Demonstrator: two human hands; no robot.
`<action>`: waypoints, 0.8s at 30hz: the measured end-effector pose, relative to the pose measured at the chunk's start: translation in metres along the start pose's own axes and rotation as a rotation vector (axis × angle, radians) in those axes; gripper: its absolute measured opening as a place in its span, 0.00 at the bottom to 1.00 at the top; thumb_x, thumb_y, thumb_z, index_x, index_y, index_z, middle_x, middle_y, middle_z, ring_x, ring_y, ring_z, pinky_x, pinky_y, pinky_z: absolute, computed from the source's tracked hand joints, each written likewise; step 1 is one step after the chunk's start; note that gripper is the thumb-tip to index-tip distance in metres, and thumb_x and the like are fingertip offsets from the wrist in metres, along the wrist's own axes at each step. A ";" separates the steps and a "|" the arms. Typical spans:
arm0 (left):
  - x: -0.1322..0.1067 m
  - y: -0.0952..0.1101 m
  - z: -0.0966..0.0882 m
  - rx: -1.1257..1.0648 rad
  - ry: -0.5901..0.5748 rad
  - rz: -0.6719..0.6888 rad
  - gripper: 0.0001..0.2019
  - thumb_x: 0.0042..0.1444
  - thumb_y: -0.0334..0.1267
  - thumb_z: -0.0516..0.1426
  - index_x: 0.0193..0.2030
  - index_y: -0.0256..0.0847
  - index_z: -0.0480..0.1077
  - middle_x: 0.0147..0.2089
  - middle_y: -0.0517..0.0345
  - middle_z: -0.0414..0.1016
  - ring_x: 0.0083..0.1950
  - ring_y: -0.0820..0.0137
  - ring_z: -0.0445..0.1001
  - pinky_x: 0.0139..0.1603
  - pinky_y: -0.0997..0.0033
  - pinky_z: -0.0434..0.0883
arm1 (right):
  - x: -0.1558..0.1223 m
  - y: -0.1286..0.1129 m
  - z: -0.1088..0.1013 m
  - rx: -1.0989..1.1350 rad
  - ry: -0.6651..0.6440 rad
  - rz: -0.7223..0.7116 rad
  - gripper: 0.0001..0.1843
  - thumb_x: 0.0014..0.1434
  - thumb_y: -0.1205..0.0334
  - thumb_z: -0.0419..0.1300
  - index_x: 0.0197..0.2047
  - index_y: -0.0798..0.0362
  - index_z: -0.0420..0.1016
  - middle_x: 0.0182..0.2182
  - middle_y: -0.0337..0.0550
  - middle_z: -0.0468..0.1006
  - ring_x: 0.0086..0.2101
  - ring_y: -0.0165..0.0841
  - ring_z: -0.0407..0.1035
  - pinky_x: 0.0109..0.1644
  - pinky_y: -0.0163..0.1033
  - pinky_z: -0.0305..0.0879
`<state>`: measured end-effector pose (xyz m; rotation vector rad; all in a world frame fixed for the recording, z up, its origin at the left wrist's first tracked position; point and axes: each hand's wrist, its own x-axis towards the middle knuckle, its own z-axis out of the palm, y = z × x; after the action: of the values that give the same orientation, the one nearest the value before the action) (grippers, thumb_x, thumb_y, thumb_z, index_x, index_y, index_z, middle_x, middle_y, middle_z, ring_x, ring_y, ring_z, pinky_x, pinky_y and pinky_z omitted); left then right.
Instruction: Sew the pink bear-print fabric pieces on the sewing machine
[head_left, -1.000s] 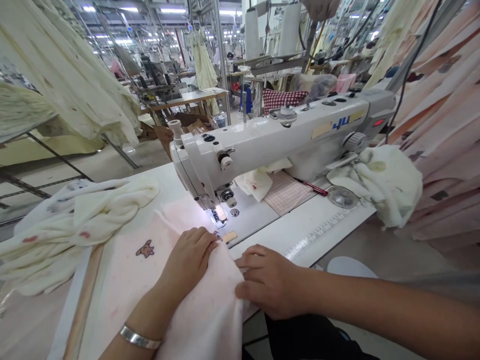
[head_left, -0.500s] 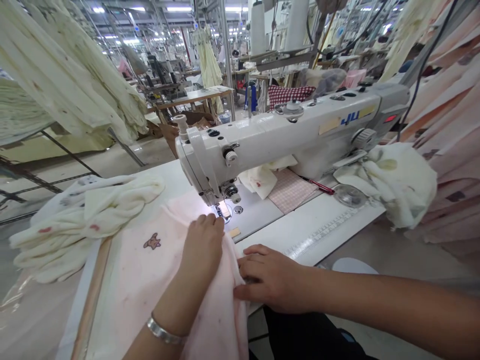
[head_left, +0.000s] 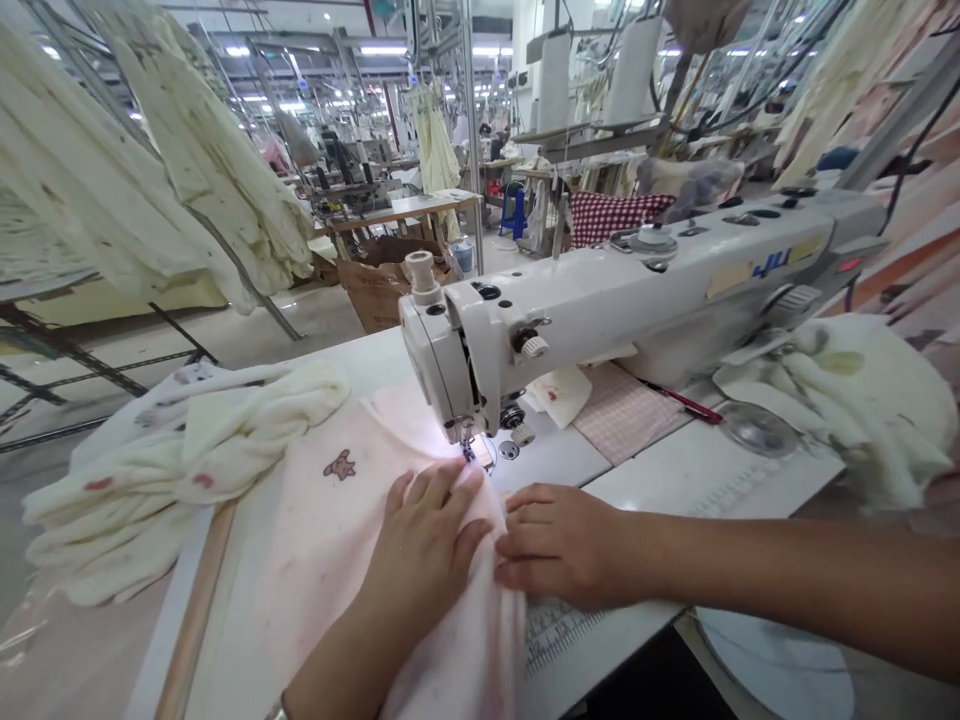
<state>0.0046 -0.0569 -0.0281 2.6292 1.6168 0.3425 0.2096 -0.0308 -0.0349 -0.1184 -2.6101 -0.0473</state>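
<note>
Pale pink soft fabric (head_left: 322,550) with a small brown animal motif lies across the table, its upper edge at the lit needle area of a white sewing machine (head_left: 600,300). My left hand (head_left: 424,540) lies flat on this cloth just in front of the presser foot (head_left: 468,450), fingers spread and pointing toward it. Beside it, my right hand (head_left: 562,545) has its fingers curled together on the right edge of the fabric; the fingertips are partly hidden against the folds.
Bunched cream fabric (head_left: 247,430) lies at the table's left. Right of the needle are a pink checked cloth (head_left: 626,410), a red pen (head_left: 694,405) and a clear round dish (head_left: 757,428). Ruler markings (head_left: 559,630) show along the front edge. Cream garments (head_left: 202,170) hang at the left.
My left hand has flattened and its fingers have spread on the pink fabric. The right fingers have drawn closer together at the cloth's edge. The view has shifted, moving the machine rightward in the picture.
</note>
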 end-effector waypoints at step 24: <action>0.010 -0.017 0.004 -0.004 0.126 0.252 0.12 0.61 0.33 0.47 0.49 0.42 0.67 0.47 0.54 0.70 0.48 0.65 0.66 0.54 0.55 0.63 | -0.005 -0.006 -0.001 -0.071 -0.089 0.124 0.10 0.63 0.64 0.51 0.41 0.58 0.73 0.40 0.44 0.76 0.47 0.36 0.65 0.57 0.44 0.55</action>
<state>-0.0047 -0.0397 -0.0330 2.8657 1.3099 0.5293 0.2136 -0.0375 -0.0367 -0.3134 -2.6843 -0.0931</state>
